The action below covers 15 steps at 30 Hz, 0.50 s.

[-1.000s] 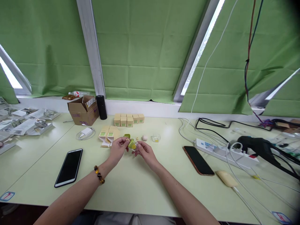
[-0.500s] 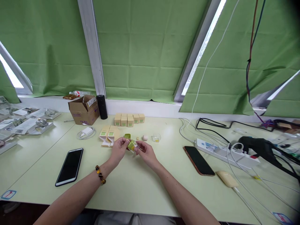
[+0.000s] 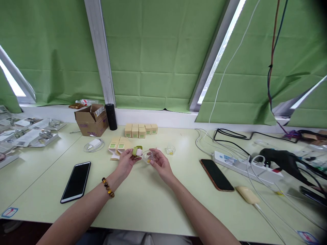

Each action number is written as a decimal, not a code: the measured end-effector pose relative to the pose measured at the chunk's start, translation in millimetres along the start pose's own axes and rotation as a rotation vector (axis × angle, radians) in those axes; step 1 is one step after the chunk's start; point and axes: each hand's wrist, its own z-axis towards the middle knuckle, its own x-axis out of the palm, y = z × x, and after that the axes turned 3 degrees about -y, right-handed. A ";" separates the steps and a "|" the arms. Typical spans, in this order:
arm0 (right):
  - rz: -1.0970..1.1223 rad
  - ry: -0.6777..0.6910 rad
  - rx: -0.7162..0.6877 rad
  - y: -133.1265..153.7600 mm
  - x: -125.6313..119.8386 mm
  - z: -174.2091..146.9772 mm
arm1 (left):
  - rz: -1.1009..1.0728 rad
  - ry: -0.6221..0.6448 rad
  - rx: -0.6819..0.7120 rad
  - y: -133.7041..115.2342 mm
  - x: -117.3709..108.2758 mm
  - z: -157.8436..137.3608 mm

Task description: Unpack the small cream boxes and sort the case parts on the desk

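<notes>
My left hand [image 3: 126, 159] grips a small green case [image 3: 135, 151] with a pale pink block [image 3: 138, 152] in it. Between the fingers of my right hand [image 3: 161, 164] is a small clear plastic cup [image 3: 147, 157] with a yellow spot at its bottom. A narrow gap separates cup and case. Just beyond my right hand, a second clear cup [image 3: 170, 150] rests on the table, also with a yellow spot. Left of my left hand stand two small cardboard boxes [image 3: 119, 144] with green labels.
Several more small boxes [image 3: 139, 130] line up at the back. A carton [image 3: 92, 120], a black cylinder [image 3: 111, 116] and a coiled white cable [image 3: 94, 144] are at the left. Phones lie either side, one dark-cased [image 3: 76, 182], one brown-edged [image 3: 216, 175]. A power strip [image 3: 245, 166] trails cables at right.
The clear cup has come apart from the green piece, moving right in my right hand. My left hand has shifted slightly left, and the pink block now shows in the green case.
</notes>
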 end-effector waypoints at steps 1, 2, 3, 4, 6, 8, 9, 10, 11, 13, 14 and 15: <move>-0.010 -0.006 -0.033 1.6 0.2 -0.1 | -0.014 -0.002 -0.001 -0.4 -0.3 0.3; -0.020 -0.015 -0.064 3.0 0.5 -0.3 | -0.024 -0.007 0.000 -0.9 -0.6 0.6; -0.030 -0.029 -0.095 4.2 1.1 -0.5 | -0.033 -0.013 0.002 -1.3 -1.0 1.0; -0.045 -0.044 -0.124 5.2 1.8 -1.0 | -0.038 -0.019 0.004 -1.5 -1.4 1.3; -0.097 -0.076 -0.182 6.9 3.2 -2.9 | -0.039 -0.023 0.006 -1.6 -1.8 1.7; -0.172 -0.100 -0.245 8.0 4.3 -5.6 | -0.034 -0.019 0.004 -1.1 -1.9 1.5; -0.210 -0.106 -0.282 8.4 4.7 -7.1 | -0.034 -0.017 0.004 -0.8 -1.8 1.2; -0.245 -0.108 -0.318 8.7 5.0 -8.5 | -0.037 -0.016 0.006 -0.6 -1.6 0.8; -0.271 -0.108 -0.354 8.9 5.4 -9.7 | -0.042 -0.015 0.008 -0.5 -1.3 0.2; -0.294 -0.112 -0.413 9.0 6.4 -11.3 | -0.051 -0.010 0.009 -0.8 -0.5 -1.1; -0.293 -0.121 -0.436 8.9 6.9 -11.7 | -0.052 -0.009 0.007 -1.1 0.0 -1.8; -0.286 -0.133 -0.456 8.8 7.3 -11.8 | -0.051 -0.007 0.004 -1.5 0.7 -2.4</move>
